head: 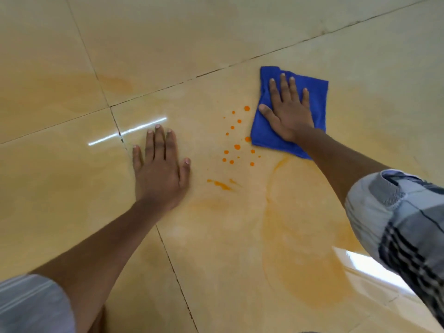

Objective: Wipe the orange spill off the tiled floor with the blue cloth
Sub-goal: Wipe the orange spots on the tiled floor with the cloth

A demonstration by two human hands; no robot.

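Several orange drops of the spill [237,147] dot the glossy beige tiled floor [168,44], with a short orange smear [222,184] below them. The folded blue cloth [317,102] lies just right of the drops, one drop touching its left edge. My right hand [287,111] presses flat on the cloth, fingers spread. My left hand [159,169] rests flat on the bare tile left of the spill, holding nothing.
Faint orange smudges tint the tile below the spill [302,260] and at the far left [115,82]. Dark grout lines [173,265] cross the floor. A checked sleeve [403,217] fills the right edge. A bright light reflection [127,132] lies by my left fingertips.
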